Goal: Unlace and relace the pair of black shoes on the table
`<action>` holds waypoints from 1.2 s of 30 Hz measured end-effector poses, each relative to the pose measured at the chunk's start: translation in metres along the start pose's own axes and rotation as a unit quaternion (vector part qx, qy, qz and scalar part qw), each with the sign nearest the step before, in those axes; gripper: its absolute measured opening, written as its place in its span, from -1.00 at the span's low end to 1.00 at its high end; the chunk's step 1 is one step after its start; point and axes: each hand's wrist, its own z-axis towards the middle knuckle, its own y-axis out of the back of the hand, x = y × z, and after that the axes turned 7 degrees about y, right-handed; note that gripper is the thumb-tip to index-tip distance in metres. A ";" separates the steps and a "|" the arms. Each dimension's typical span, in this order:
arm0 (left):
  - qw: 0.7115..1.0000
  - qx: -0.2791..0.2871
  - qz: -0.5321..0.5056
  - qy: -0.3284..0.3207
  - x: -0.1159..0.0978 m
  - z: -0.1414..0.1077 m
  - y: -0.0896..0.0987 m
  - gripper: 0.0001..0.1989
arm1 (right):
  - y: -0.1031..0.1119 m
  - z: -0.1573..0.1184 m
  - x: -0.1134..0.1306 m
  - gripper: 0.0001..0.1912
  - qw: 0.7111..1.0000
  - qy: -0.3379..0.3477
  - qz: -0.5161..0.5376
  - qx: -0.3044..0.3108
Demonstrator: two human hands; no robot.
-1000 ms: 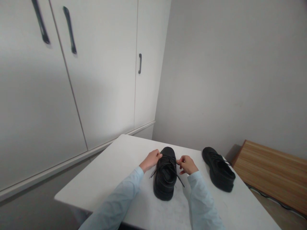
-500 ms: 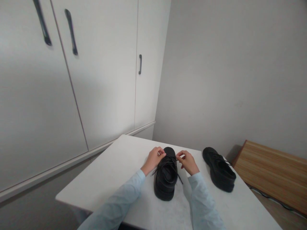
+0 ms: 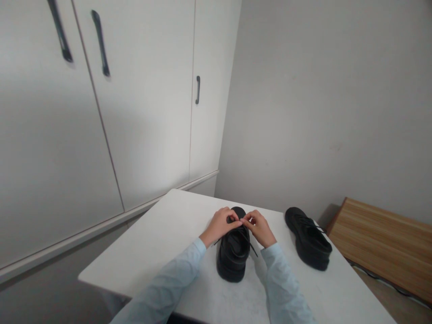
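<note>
Worktop (image 3: 148, 256), white, beside pale cabinets (image 3: 151, 112) and a grey wall (image 3: 320, 112). On it, a black shoe (image 3: 232, 265) between left hand (image 3: 220, 225) and right hand (image 3: 261, 230), fingers (image 3: 233, 225) meeting over the laces (image 3: 253, 249), whether pinching one is unclear; second shoe (image 3: 312, 249) at right, near a wood-grained panel (image 3: 388, 243).

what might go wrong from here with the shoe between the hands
The left hand and right hand meet over the shoe, hiding part of its lacing, so a misplaced strand could go unnoticed. A loose lace end trails along the shoe's right side and might snag. The other shoe sits close to the table's right edge; a bump could knock it off.
</note>
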 end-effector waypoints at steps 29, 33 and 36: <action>0.955 0.084 -0.259 0.120 0.010 0.001 0.003 -0.85 | 0.013 -0.005 0.005 -0.56 0.934 -0.204 0.289 0.052; 0.958 0.104 -0.240 0.117 0.008 0.001 0.005 -0.83 | 0.015 -0.005 0.009 -0.57 0.896 -0.210 0.390 0.034; 0.945 0.119 -0.261 0.157 0.008 0.000 0.004 -0.80 | 0.018 -0.005 0.011 -0.61 0.872 -0.233 0.430 0.015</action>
